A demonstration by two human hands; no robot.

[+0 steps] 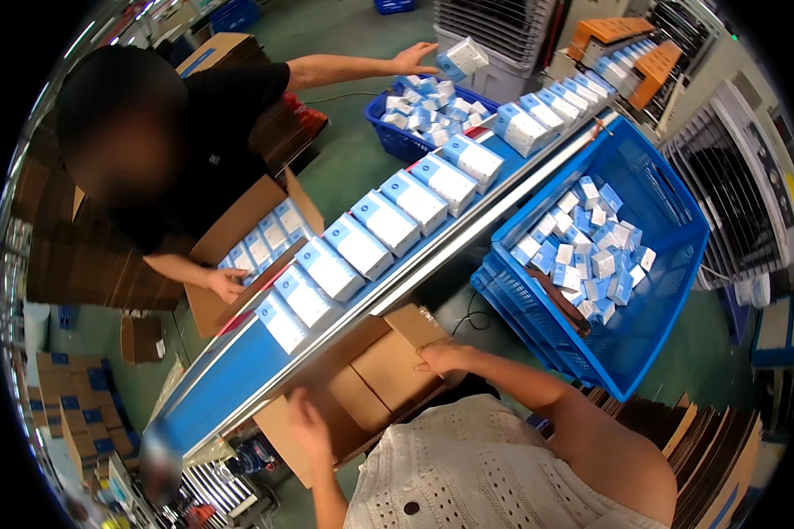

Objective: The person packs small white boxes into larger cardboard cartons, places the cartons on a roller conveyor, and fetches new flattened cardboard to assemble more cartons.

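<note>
A brown cardboard carton (344, 397) stands open in front of me, against the near side of the conveyor. My right hand (443, 358) is closed on the carton's right edge, by a raised flap (415, 328). Over the carton's left side is my left hand (310, 425), slightly blurred, its fingers stretched out and nothing seen in them. Cardboard panels show inside the carton. Just beyond it, white-and-blue boxes (328, 266) stand in a row on the blue conveyor belt (207, 388).
Across the belt, a co-worker's hand (412, 60) is at a white-and-blue box (463, 58); their other hand (227, 284) touches a partly filled carton (205, 304). A blue crate (626, 353) of small boxes stands right, a blue basket (388, 132) beyond. Flattened cardboard (706, 458) is stacked lower right.
</note>
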